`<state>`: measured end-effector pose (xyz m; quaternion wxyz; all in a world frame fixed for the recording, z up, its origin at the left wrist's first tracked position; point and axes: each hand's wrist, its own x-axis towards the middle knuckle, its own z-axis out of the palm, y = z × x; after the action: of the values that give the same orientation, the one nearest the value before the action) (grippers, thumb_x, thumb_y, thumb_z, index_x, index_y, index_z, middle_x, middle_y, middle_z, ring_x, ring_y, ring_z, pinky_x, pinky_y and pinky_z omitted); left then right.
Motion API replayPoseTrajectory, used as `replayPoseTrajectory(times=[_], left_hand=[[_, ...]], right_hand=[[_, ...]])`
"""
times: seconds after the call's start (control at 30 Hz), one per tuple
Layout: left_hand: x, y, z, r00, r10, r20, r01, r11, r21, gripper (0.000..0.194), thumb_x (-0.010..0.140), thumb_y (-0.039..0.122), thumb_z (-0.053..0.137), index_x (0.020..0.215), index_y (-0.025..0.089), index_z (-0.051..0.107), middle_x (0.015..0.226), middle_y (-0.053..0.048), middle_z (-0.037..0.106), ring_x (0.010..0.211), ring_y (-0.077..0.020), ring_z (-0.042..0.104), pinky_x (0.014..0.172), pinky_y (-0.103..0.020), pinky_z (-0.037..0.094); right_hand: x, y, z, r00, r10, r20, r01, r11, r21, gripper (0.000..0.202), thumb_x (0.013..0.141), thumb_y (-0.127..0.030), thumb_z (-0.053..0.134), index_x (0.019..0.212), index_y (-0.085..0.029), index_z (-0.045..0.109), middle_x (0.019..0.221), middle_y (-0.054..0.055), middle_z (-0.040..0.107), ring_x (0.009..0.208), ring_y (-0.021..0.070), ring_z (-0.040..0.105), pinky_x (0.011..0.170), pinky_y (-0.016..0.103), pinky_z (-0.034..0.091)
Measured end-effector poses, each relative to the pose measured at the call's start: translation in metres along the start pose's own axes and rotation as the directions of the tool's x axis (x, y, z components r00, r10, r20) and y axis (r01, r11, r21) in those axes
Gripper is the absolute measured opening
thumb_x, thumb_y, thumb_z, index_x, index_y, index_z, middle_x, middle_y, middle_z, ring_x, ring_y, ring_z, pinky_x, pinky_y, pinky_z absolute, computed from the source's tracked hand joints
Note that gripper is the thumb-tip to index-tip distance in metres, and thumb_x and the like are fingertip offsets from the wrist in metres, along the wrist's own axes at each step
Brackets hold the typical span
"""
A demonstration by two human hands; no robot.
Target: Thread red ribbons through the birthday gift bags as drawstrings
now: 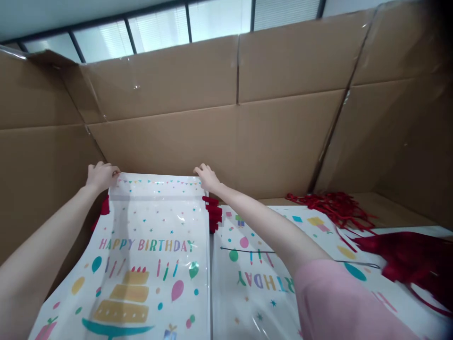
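Observation:
A glossy white gift bag (148,217), printed with HAPPY BIRTHDAY, a cake, candles and balloons, lies flat at the left in the cardboard box. My left hand (101,175) is closed on its upper left corner, fingertips pinching the edge. At the upper right corner, my right hand (207,178) grips the same edge, its fingers partly bent over it. Red ribbon ends (212,215) stick out in a stack beside the bag, below my right hand. More red shows along the left side. Whether one bag or several are in my fingers is hidden.
Tall cardboard walls (212,137) rise behind and on both sides. To the right lies another birthday-printed bag (247,302), upside down to me, with a thin dark cord (244,250) across it. Tangled red ribbons (332,208) and a dark red bundle (410,264) lie further right.

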<state>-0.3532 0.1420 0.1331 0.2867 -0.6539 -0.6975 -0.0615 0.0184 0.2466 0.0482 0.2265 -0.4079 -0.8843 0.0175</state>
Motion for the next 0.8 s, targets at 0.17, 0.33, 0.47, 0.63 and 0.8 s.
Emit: replayPoseTrajectory(times=[0.17, 0.33, 0.47, 0.63, 0.8], left_hand=[[-0.004, 0.043, 0.023, 0.990, -0.038, 0.135, 0.047, 0.997, -0.058, 0.033, 0.081, 0.034, 0.044, 0.109, 0.022, 0.060, 0.105, -0.011, 0.063, 0.100, -0.0314, 0.050, 0.081, -0.046, 0.032], [-0.024, 0.097, 0.010, 0.949, 0.139, 0.283, -0.104, 0.985, -0.136, 0.037, 0.083, 0.038, 0.042, 0.113, 0.023, 0.058, 0.111, -0.011, 0.062, 0.105, -0.0317, 0.050, 0.086, -0.046, 0.032], [-0.060, 0.135, -0.013, 0.914, 0.265, 0.308, -0.215, 0.958, -0.189, 0.038, 0.085, 0.037, 0.041, 0.118, 0.023, 0.055, 0.113, -0.010, 0.060, 0.107, -0.0281, 0.050, 0.089, -0.042, 0.031], [-0.106, 0.165, -0.064, 0.842, 0.444, 0.307, -0.378, 0.891, -0.253, 0.038, 0.087, 0.041, 0.042, 0.118, 0.023, 0.055, 0.114, -0.009, 0.059, 0.107, -0.0276, 0.050, 0.092, -0.040, 0.030], [-0.149, 0.191, -0.126, 0.790, 0.530, 0.310, -0.439, 0.840, -0.318, 0.040, 0.087, 0.043, 0.040, 0.119, 0.024, 0.054, 0.114, -0.007, 0.059, 0.101, -0.0234, 0.053, 0.088, -0.033, 0.034]], right_hand=[[-0.012, -0.012, 0.019, 0.985, -0.144, 0.096, 0.150, 0.987, -0.064, 0.031, 0.078, -0.009, 0.051, 0.108, -0.017, 0.056, 0.118, 0.015, 0.047, 0.110, 0.0284, 0.041, 0.082, 0.042, 0.038], [-0.042, -0.032, 0.015, 0.924, -0.279, 0.262, 0.289, 0.957, 0.001, 0.031, 0.085, -0.031, 0.049, 0.113, -0.020, 0.056, 0.117, 0.014, 0.050, 0.109, 0.0294, 0.043, 0.083, 0.046, 0.040], [-0.080, -0.055, 0.005, 0.876, -0.355, 0.327, 0.385, 0.922, -0.031, 0.035, 0.086, -0.036, 0.049, 0.117, -0.021, 0.054, 0.121, 0.014, 0.049, 0.114, 0.0293, 0.041, 0.088, 0.051, 0.036], [-0.141, -0.079, -0.027, 0.824, -0.445, 0.350, 0.503, 0.859, -0.094, 0.042, 0.085, -0.035, 0.053, 0.124, -0.021, 0.051, 0.126, 0.015, 0.047, 0.116, 0.0290, 0.039, 0.095, 0.056, 0.028], [-0.219, -0.080, -0.079, 0.798, -0.471, 0.377, 0.540, 0.836, -0.098, 0.037, 0.085, -0.037, 0.053, 0.117, -0.020, 0.057, 0.112, 0.014, 0.055, 0.105, 0.0281, 0.047, 0.091, 0.049, 0.033]])
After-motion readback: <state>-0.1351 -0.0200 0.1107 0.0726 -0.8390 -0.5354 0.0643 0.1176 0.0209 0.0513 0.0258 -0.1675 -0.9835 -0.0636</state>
